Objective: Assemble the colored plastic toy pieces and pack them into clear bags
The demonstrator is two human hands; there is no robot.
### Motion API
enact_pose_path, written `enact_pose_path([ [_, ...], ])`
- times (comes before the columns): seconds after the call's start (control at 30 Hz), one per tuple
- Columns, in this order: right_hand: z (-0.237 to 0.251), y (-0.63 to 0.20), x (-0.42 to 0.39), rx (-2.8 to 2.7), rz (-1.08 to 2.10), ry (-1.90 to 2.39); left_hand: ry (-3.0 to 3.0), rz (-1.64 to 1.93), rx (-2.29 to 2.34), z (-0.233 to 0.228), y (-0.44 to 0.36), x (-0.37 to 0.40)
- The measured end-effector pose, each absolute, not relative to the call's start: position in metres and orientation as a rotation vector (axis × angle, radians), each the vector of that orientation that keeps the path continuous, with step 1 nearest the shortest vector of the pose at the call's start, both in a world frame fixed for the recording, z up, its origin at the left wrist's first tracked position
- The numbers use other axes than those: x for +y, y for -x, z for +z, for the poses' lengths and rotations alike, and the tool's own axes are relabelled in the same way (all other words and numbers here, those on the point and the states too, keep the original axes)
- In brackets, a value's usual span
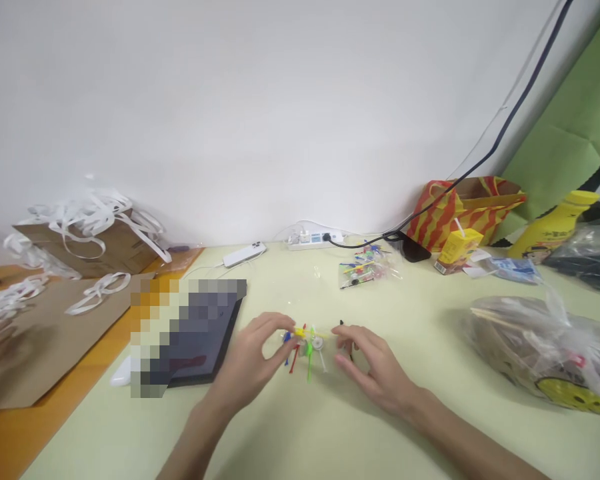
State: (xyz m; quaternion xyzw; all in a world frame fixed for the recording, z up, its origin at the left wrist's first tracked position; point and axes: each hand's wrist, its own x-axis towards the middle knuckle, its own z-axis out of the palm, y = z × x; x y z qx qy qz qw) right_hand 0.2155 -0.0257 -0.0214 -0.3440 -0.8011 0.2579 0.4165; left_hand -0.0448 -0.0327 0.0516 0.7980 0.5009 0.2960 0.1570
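Note:
A small toy assembly [307, 341] of thin plastic sticks, yellow, red, blue, green and white, with a small white wheel, hangs just above the pale green table [290, 427]. My left hand [253, 363] pinches its left end by the yellow stick. My right hand [370, 363] holds the right end, where a small black piece [341, 325] shows at the fingertips. Both hands sit close together at the table's middle.
A tablet [200, 340] lies left of my hands. A clear bag of coloured parts [365, 270], a phone [244, 254] and a power strip [315, 238] lie farther back. Plastic bags [540, 347], a juice box [459, 248] and a yellow bottle [555, 227] crowd the right.

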Motion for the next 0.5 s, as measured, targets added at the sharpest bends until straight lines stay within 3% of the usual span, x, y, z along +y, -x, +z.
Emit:
enact_pose_path([
  [0.27, -0.019, -0.221, -0.010, -1.704, 0.775, 1.002, -2.213, 0.773, 1.341, 0.049, -0.001, -0.001],
  [0.5, -0.014, -0.230, 0.002, -1.521, 0.858, 1.165, -2.287, 0.830, 1.334, 0.032, 0.009, 0.044],
])
